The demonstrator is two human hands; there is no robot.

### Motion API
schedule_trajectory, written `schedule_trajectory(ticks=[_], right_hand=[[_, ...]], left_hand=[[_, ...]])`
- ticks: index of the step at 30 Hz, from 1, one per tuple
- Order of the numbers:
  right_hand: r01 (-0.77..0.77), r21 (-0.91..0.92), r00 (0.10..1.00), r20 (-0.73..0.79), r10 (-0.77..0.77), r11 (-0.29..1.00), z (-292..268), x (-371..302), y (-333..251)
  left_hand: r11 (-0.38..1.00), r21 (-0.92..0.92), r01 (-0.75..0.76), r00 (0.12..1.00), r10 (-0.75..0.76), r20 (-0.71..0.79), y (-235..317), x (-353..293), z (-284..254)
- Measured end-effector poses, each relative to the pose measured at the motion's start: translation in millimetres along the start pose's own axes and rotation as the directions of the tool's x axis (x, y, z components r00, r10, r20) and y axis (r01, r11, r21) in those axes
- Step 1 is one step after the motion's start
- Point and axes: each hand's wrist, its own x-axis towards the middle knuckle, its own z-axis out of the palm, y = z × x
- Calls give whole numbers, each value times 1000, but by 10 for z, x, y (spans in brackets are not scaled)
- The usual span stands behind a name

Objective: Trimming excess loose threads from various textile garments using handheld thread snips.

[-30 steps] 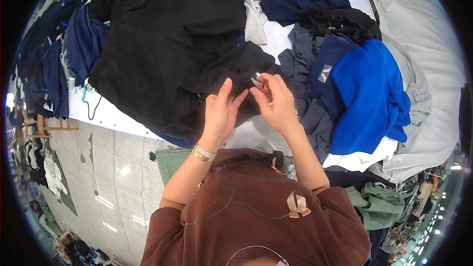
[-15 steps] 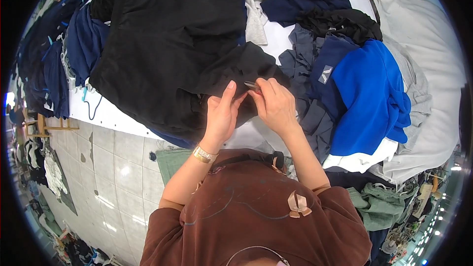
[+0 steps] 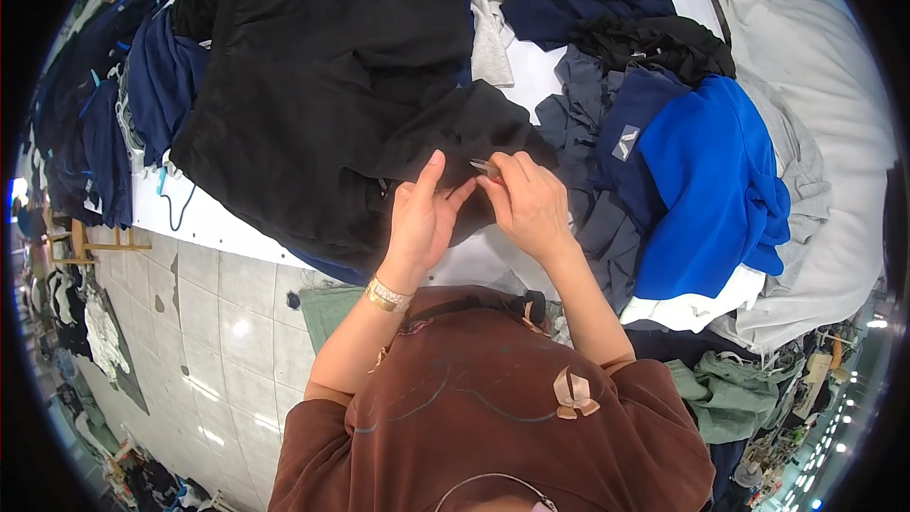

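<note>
A pair of black trousers [image 3: 313, 85] lies spread and creased over the table in front of me. Above their lower right part, my right hand [image 3: 534, 204] is closed on small thread snips [image 3: 484, 166]. The snips' metal blades point left past the fingertips, and a bit of red shows by the grip. My left hand [image 3: 423, 221] is beside it, thumb raised and apart from the fingers. Its fingertips reach toward the right thumb, close to it; I cannot tell whether they touch. No cloth is visibly gripped in the left hand.
To the right lie a bright blue garment [image 3: 706, 180], dark grey cloth [image 3: 588, 228] and a large pale grey cloth [image 3: 825, 123]. Navy garments [image 3: 166, 76] hang over the table's left edge. Past the white table edge [image 3: 213, 228] is a tiled floor [image 3: 227, 322].
My left hand has shifted slightly left and down, its thumb moving farther from the snips. The right hand stays nearly in place with the snips. The trousers look unmoved.
</note>
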Motion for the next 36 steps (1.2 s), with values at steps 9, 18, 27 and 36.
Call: schedule_trajectory(ticks=[9,18,27,36], right_hand=[[9,-30,1000,26,-8,1000,2,16,-17],[27,-49,999,31,-25,998,-4,29,-13],[-119,85,992,58,115,989,-10,-5,38],[-417,338,881,-77,466,844,122,-232,537]], left_hand=[[998,56,-29,1000,29,-1,-10,-19,-2],[996,83,-46,999,45,13,-32,-11,-8],[998,66,-22,1000,22,5,-5,25,-5],[834,552,-25,980,131,-152,508,225,-361]])
